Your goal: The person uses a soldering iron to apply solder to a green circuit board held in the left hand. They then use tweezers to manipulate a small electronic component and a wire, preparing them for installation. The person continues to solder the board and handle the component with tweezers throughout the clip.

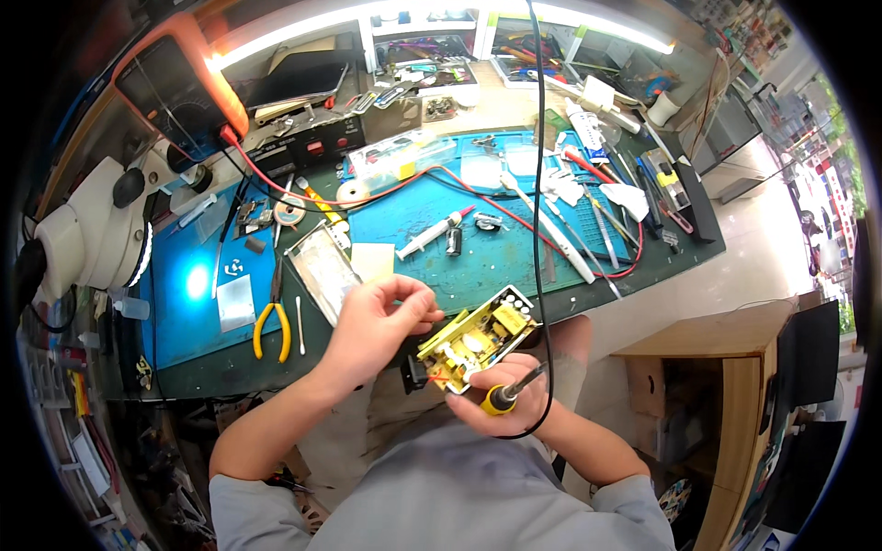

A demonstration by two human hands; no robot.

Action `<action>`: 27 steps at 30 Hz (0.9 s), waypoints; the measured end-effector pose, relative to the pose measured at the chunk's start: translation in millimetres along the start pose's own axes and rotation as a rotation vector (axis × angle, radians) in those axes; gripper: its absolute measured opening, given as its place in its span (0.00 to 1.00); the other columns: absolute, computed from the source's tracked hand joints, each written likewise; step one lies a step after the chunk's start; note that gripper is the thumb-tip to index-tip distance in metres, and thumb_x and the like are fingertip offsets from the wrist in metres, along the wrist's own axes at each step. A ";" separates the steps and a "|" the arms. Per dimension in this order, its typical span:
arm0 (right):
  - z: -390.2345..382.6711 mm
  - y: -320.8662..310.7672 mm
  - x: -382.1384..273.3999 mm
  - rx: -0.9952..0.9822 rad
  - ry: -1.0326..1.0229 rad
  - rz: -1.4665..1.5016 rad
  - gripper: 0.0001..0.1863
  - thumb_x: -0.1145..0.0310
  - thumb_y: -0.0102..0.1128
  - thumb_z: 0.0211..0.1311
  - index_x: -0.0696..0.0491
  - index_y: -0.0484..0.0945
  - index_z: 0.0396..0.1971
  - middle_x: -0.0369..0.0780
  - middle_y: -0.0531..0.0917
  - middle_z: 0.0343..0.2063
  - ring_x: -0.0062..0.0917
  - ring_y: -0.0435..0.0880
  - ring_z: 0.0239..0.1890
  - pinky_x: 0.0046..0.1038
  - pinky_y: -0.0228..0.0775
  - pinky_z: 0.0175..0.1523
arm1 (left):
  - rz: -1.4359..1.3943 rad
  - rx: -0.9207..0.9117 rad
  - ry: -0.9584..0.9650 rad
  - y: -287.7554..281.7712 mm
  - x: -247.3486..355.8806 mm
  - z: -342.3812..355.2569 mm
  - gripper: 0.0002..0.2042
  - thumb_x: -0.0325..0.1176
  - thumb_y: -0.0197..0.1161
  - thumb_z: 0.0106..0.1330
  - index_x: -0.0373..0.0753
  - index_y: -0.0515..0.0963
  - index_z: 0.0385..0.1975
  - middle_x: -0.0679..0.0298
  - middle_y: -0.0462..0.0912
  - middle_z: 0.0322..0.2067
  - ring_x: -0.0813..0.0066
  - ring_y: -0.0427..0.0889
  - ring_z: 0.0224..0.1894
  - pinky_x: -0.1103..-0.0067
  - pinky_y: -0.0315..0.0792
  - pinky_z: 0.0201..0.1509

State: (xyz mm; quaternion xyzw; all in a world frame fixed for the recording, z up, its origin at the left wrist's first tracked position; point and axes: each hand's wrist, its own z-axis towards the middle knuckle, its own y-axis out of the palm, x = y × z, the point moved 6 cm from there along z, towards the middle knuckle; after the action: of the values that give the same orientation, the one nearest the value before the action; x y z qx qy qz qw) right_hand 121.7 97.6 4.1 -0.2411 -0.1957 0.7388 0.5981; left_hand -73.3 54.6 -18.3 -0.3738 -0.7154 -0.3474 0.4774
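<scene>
A yellow power supply circuit board (pixel 470 342) in a white open-topped casing, crowded with components, is held up in front of my body. My right hand (pixel 501 395) is closed around a yellow-and-black soldering iron (pixel 499 400), its metal shaft pointing up and to the right. The same hand's thumb and fingers also support the casing's near side. At the board's upper left, my left hand (pixel 390 312) is closed with thumb and fingertips together; whatever they pinch, if anything, cannot be made out. A black part (pixel 415 375) with a red wire is at the casing's left end.
A black cable (pixel 537 184) hangs down across the view. On the bench mat (pixel 367 230) lie a syringe (pixel 432 234), several pens and tools. Yellow-handled pliers (pixel 273 331) and a cotton swab (pixel 300 326) lie left. A microscope (pixel 92 220) and an orange multimeter (pixel 179 92) stand farther left.
</scene>
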 end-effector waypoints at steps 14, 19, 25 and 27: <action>26.2 12.1 3.5 0.054 0.505 0.428 0.18 0.76 0.69 0.60 0.55 0.77 0.49 0.42 0.87 0.39 0.29 0.85 0.30 0.26 0.78 0.37 | -0.062 -0.052 -0.119 -20.2 12.6 -68.6 0.08 0.31 0.64 0.71 0.30 0.80 0.39 0.61 0.86 0.32 0.77 0.86 0.34 0.83 0.78 0.31; 27.7 13.8 -4.2 0.095 0.771 0.696 0.19 0.82 0.67 0.60 0.56 0.72 0.49 0.40 0.87 0.36 0.21 0.87 0.35 0.24 0.80 0.41 | -0.069 -0.110 -0.090 -0.2 4.1 -79.1 0.08 0.30 0.65 0.71 0.30 0.80 0.40 0.62 0.86 0.33 0.82 0.85 0.35 0.85 0.78 0.33; 16.2 11.2 -3.8 0.144 0.806 0.772 0.22 0.82 0.68 0.59 0.56 0.69 0.51 0.41 0.86 0.35 0.21 0.87 0.36 0.25 0.81 0.42 | -0.046 -0.124 -0.071 12.2 -2.8 -82.7 0.08 0.30 0.65 0.71 0.31 0.81 0.41 0.63 0.86 0.35 0.81 0.85 0.35 0.85 0.79 0.33; 14.0 8.3 -3.2 0.136 0.782 0.755 0.23 0.83 0.67 0.59 0.56 0.68 0.51 0.41 0.86 0.34 0.21 0.87 0.36 0.26 0.81 0.43 | -0.026 -0.110 -0.067 15.4 -0.9 -84.0 0.08 0.29 0.65 0.71 0.30 0.81 0.42 0.63 0.86 0.35 0.81 0.86 0.36 0.84 0.80 0.34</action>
State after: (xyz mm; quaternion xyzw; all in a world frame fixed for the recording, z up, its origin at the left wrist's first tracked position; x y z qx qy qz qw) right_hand 107.4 92.7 11.0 -0.5121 0.1893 0.7685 0.3337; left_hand -24.1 -10.0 8.5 -0.4015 -0.7157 -0.3795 0.4274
